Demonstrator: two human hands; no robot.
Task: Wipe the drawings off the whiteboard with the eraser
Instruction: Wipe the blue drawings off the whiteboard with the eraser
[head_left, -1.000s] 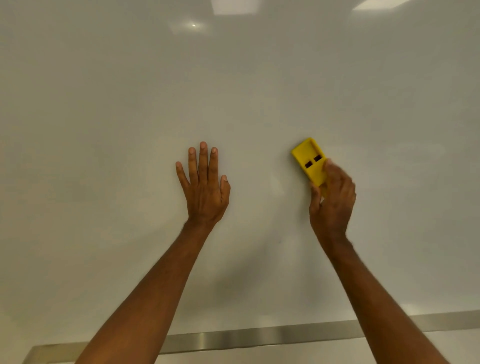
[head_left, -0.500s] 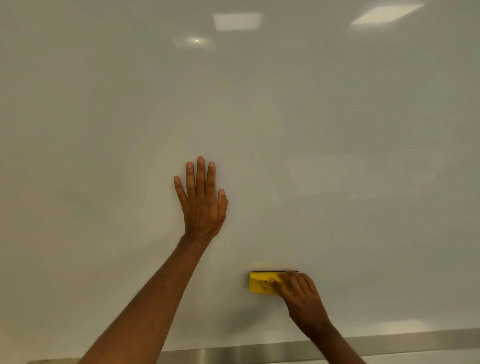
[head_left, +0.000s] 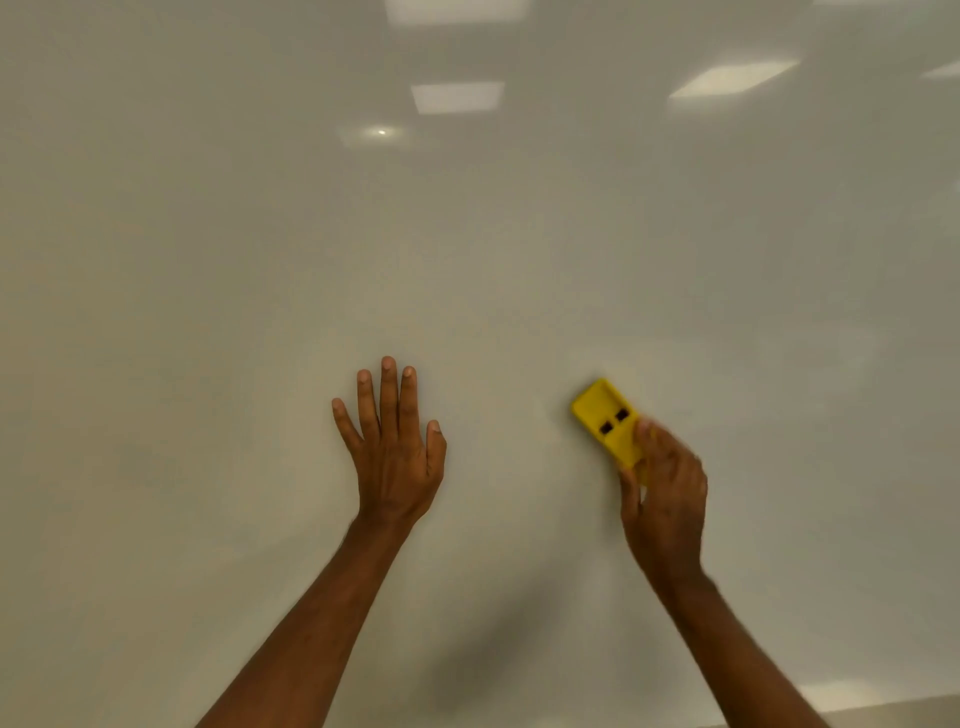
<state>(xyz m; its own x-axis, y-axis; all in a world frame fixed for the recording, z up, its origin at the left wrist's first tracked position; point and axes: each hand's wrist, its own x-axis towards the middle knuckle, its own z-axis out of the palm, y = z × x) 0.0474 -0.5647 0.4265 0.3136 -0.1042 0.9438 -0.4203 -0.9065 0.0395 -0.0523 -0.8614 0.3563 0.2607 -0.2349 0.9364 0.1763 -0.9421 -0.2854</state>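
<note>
The whiteboard fills the head view; its glossy surface shows no drawings, only reflected ceiling lights. My right hand grips the lower end of a yellow eraser, which is pressed against the board and tilted up to the left, with two dark slots on its back. My left hand lies flat on the board to the left of the eraser, fingers spread and pointing up, holding nothing.
A strip of the board's metal bottom ledge shows at the lower right corner. A soft shadow of my arms falls on the board between the forearms.
My right hand has swept the eraser from low on the board up and to the right, turning it from level to tilted. My left hand stays flat on the board.
</note>
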